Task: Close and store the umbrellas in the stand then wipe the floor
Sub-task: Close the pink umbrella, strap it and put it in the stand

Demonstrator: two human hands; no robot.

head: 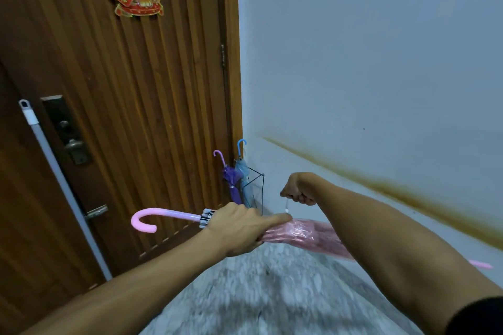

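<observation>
Between the two hands, the pink umbrella (302, 235) lies roughly level above the floor (272, 294), canopy folded, crook handle out past the left knuckles, tip poking out beyond the right forearm. Left hand (239, 231): fingers wrapped round the gathered canopy just below the ribs' ends, clenched on it. Right hand (299, 193): just above the left fingertips, pinching the closure strap (287, 207), pulled up taut.

Step in hand looks like strapping the canopy shut. To do it well: keep the left grip tight so the folds don't spring loose, wind the strap flat round the bundle, press the snap home before letting go.

Beyond the right fingers, in the corner by the door (122, 117), the wire stand (255, 187) already holds a purple umbrella (231, 182) and a blue umbrella (242, 168), upright. Pink one goes in tip-down next.

Mop handle (54, 171) leans on the door, well left of the left hand; floor wipe not started, I'd judge.
</observation>
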